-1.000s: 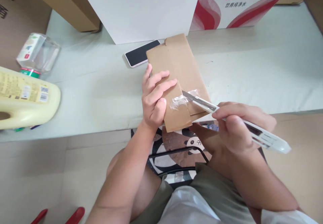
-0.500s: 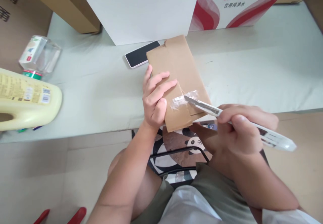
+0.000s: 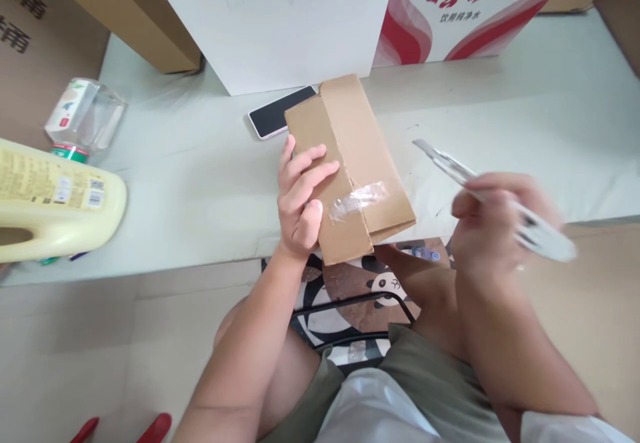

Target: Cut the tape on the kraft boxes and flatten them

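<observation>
A small brown cardboard box [image 3: 363,140] rests slanted at the front edge of the table. Across its seam runs a strip of clear tape [image 3: 370,194], wrinkled and shiny. My left hand [image 3: 303,196] grips the box along its left side, fingers over the top face. To the right, my right hand [image 3: 497,220] is closed around a white utility knife [image 3: 453,168], partly blurred. Its blade is out, points up and left, and is apart from the box. Behind the box lies a phone [image 3: 275,116] with a dark screen, partly covered by the box.
At the back stand a white carton [image 3: 285,30] and a red-and-white carton [image 3: 450,30]. On the left are a clear bottle [image 3: 93,116] lying over, a pale yellow jug [image 3: 100,206] and brown cardboard [image 3: 145,23]. A black-framed stool [image 3: 350,303] stands below the table edge.
My right hand has lifted the knife off the tape and moved it up and right, away from the box. The box has tilted slightly; the seam at its lower end stands more open.
</observation>
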{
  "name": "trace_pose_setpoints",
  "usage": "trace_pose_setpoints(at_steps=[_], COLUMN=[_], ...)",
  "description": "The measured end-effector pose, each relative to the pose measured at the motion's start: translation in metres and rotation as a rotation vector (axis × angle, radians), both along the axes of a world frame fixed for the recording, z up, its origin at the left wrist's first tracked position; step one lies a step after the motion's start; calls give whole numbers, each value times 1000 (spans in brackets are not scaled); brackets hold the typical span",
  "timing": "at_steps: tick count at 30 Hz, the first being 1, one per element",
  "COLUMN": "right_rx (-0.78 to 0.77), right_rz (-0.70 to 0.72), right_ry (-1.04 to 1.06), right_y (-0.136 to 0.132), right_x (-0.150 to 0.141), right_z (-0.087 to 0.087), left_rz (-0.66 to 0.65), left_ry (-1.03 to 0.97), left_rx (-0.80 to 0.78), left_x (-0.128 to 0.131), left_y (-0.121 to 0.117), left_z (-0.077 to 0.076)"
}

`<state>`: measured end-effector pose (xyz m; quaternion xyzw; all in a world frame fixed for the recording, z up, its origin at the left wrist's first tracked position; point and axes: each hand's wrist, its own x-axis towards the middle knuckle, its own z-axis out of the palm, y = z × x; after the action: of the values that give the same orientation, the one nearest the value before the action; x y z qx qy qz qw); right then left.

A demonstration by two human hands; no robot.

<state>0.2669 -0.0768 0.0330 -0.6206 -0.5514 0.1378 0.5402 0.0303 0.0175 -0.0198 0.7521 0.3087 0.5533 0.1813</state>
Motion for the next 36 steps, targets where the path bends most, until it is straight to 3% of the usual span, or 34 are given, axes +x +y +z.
trace_pose_setpoints(at_steps=[2,6,9,16,21,24,29,36], right_rx=[-123,-554,-655,-702,-538,-462,-487,-343], right_rz=[-81,0,16,-150,-200,-86,203,405], right_ry=[-132,-350,-423,-483,-511,-464,-283,197], right_y=[11,29,33,33,32,33,33,25], right_x=[4,6,7,11,9,6,4,3], right_z=[-12,-35,-47,-55,-55,-53,-44,-39], left_rz=[-8,-17,-26,-52,-176,-195,-152,30], left_ry=[-3,-22,-25,15,-80,-269,-600,-600], left_rx=[1,-29,-37,-89,-261,-456,-808,-775], left_x=[-1,-5,-7,-12,-25,-34,-40,-44], left_y=[-1,-1,-1,2,17,25,23,26], left_z=[0,3,5,6,1,2,13,17])
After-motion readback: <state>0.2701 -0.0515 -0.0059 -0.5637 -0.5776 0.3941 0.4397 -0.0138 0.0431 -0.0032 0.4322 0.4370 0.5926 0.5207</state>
